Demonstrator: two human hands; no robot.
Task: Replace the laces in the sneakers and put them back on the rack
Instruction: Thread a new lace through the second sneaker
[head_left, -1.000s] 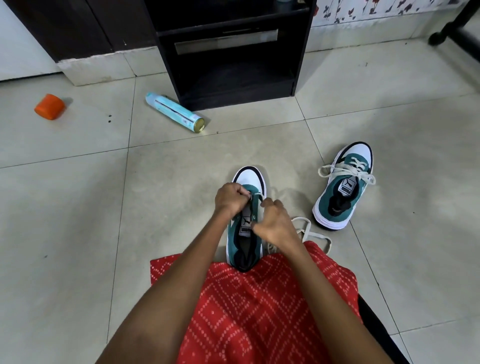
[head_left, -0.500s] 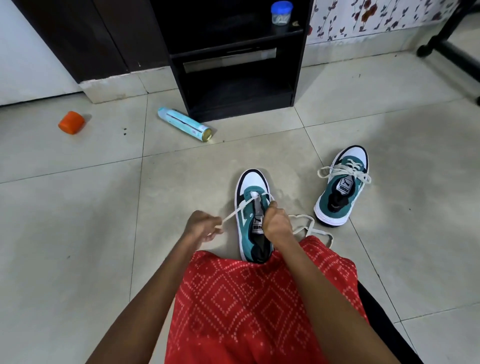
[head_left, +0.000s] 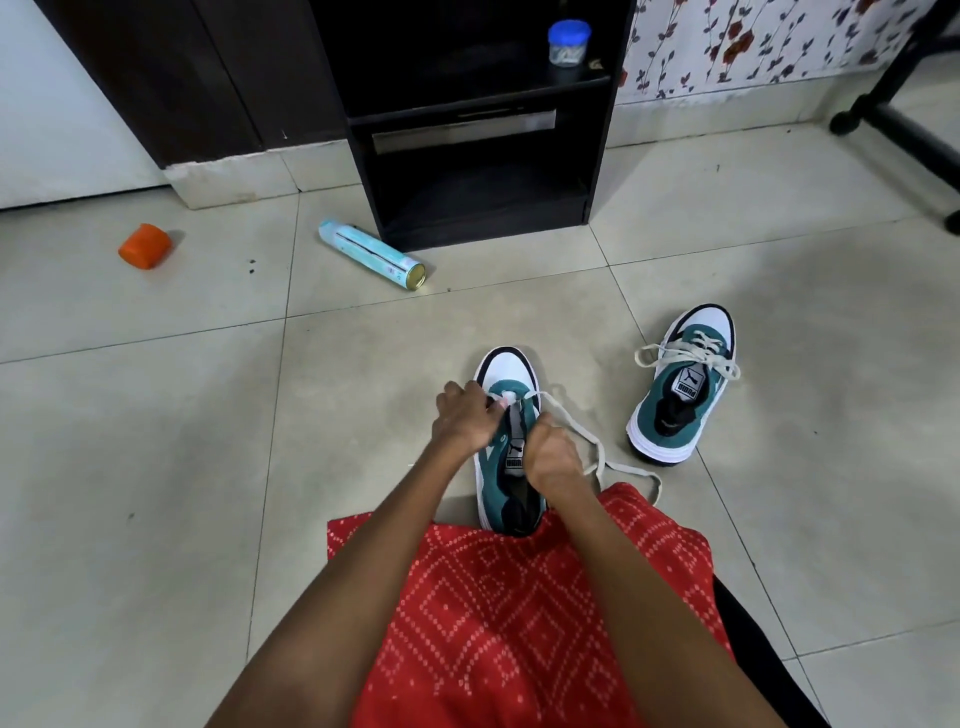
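Observation:
A teal and white sneaker (head_left: 506, 371) stands on the tiled floor in front of my lap, toe pointing away. My left hand (head_left: 463, 418) pinches the cream lace (head_left: 582, 434) at the lowest eyelets near the toe. My right hand (head_left: 550, 457) grips the sneaker's right side by the tongue. The loose lace trails off to the right over the floor. A second teal sneaker (head_left: 680, 400), laced, stands apart to the right. The dark shoe rack (head_left: 483, 208) is straight ahead against the wall.
A light blue spray can (head_left: 371, 254) lies on the floor left of the rack. An orange cap (head_left: 145, 246) lies further left. A small blue-lidded jar (head_left: 569, 44) sits on the rack's shelf. A black chair base (head_left: 893, 119) is at the far right.
My left hand, which had drawn the lace out to the left, has come back to the sneaker's toe eyelets. The right hand stays on the sneaker.

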